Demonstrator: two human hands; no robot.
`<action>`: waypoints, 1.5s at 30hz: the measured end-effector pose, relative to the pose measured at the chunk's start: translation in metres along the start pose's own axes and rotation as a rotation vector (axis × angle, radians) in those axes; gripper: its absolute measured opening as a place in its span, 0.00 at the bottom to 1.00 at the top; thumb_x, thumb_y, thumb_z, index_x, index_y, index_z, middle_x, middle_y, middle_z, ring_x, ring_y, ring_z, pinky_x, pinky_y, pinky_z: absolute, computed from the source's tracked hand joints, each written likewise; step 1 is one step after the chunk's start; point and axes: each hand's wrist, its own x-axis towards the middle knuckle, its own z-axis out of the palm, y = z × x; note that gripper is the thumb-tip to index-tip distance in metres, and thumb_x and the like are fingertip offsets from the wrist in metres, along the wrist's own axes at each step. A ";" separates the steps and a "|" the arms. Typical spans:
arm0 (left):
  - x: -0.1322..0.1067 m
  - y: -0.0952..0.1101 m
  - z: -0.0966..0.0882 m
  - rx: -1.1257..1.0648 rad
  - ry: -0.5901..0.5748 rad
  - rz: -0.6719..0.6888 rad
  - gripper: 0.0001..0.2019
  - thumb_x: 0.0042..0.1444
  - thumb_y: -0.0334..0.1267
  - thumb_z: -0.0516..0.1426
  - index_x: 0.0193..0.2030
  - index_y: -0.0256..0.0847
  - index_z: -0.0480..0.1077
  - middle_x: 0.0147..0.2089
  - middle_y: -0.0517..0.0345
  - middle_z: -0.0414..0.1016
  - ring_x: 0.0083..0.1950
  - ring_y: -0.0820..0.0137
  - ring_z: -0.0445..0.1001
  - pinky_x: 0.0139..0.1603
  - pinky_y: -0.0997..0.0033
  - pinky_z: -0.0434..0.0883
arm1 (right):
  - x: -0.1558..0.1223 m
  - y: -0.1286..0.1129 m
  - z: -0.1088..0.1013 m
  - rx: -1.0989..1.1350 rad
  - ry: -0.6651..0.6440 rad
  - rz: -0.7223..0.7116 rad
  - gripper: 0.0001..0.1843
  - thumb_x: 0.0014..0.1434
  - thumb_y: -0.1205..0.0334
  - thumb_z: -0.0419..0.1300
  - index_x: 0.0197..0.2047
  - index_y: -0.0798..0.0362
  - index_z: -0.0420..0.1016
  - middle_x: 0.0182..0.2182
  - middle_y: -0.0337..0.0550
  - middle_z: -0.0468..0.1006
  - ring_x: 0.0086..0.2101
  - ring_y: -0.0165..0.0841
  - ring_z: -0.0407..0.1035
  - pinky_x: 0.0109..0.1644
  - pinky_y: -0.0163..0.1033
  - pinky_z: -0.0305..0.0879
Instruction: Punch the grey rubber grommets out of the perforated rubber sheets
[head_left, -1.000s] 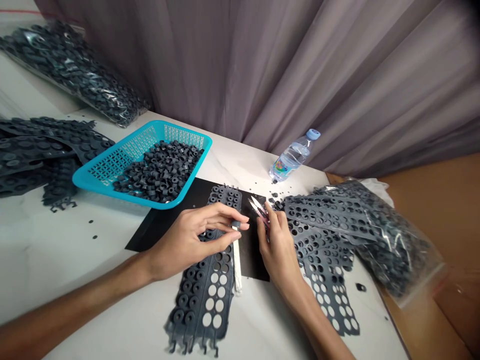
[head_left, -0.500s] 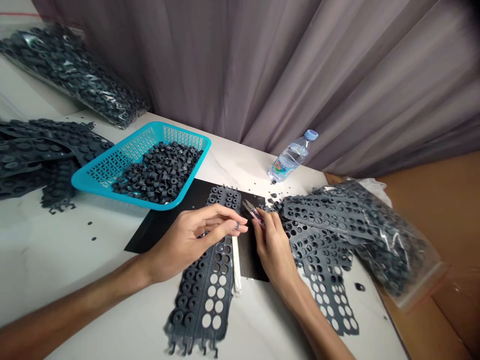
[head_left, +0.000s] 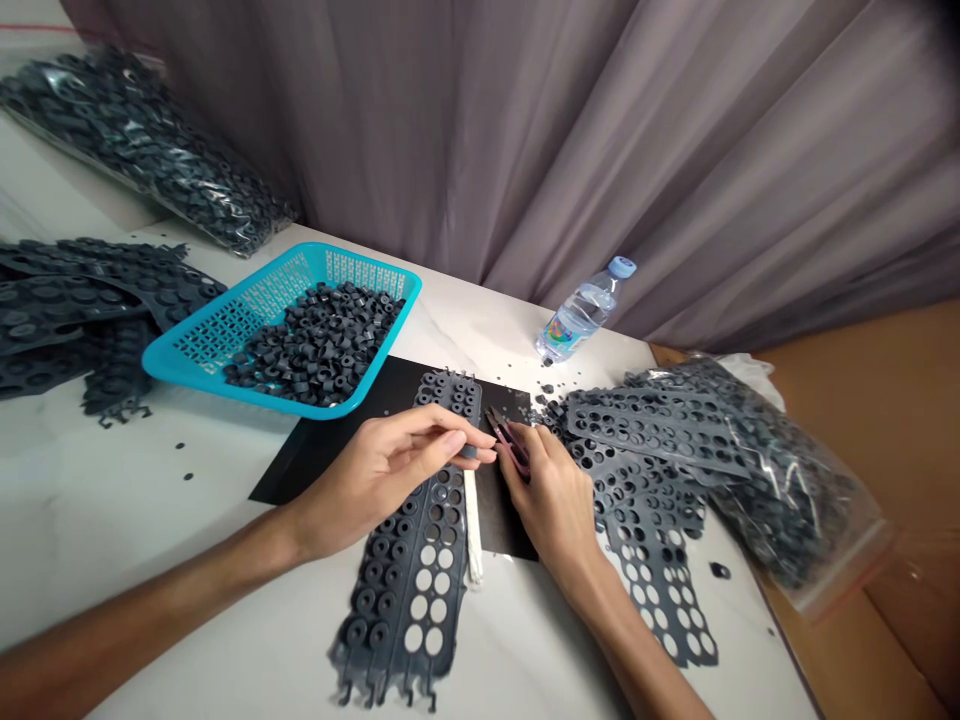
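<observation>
Between the thumb and fingers of my left hand is a small dark rubber bushing, partly covered by the fingertips. My right hand is wrapped round pink-handled snips, whose blades point up and left, close to my left fingertips. Beneath my left hand lies a dark rubber sheet. Round bushings still sit in its left rows, while open holes run down its right rows. A white stick-like strip lies along the sheet's right edge. Under both hands is a black mat.
A blue basket of loose bushings stands at the back left. Behind it is a filled plastic bag, with rubber sheets at far left. Punched sheets and another bag lie right. A water bottle stands behind.
My right hand has turned slightly, so more of the snips' pink handles shows. The bushing in my left fingers has shifted a little. The sheet has stayed in place.
</observation>
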 end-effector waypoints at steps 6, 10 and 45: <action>0.001 0.003 0.003 -0.019 -0.009 -0.019 0.10 0.75 0.42 0.60 0.53 0.42 0.80 0.56 0.53 0.85 0.56 0.67 0.85 0.63 0.69 0.80 | -0.001 0.002 0.001 -0.003 0.006 -0.033 0.14 0.78 0.55 0.53 0.54 0.52 0.76 0.44 0.50 0.80 0.45 0.45 0.77 0.34 0.42 0.71; 0.003 0.002 0.003 -0.003 -0.013 -0.034 0.10 0.75 0.43 0.59 0.53 0.42 0.80 0.57 0.53 0.85 0.56 0.67 0.85 0.62 0.68 0.80 | 0.000 0.000 -0.005 0.104 0.043 -0.032 0.15 0.77 0.53 0.55 0.57 0.52 0.76 0.47 0.53 0.79 0.46 0.46 0.76 0.38 0.46 0.75; 0.004 -0.049 -0.012 0.957 -0.060 0.087 0.21 0.70 0.47 0.61 0.64 0.44 0.63 0.66 0.46 0.67 0.69 0.51 0.68 0.72 0.42 0.69 | 0.014 0.057 -0.032 -0.250 0.264 0.091 0.18 0.77 0.57 0.50 0.59 0.57 0.74 0.42 0.58 0.80 0.45 0.52 0.70 0.42 0.49 0.66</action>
